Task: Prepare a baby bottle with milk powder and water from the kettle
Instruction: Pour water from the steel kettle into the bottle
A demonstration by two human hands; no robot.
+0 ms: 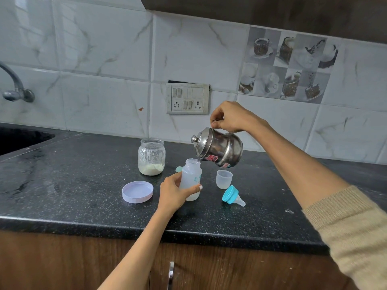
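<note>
On the dark counter (62, 185), the left hand (173, 193) wraps the open baby bottle (191, 178), standing upright; the right hand (230, 117) grips the handle of the steel kettle (219, 148), tilted spout-down at the bottle's mouth. Pouring appears under way; whether powder is already inside cannot be told. Nipple ring (231, 194) and clear cap (224, 178) lie just right of the bottle, unfitted. Powder jar (151, 156) stands open behind, its lid (137, 191) left. The counter's front edge lies near; room remains to the left.
</note>
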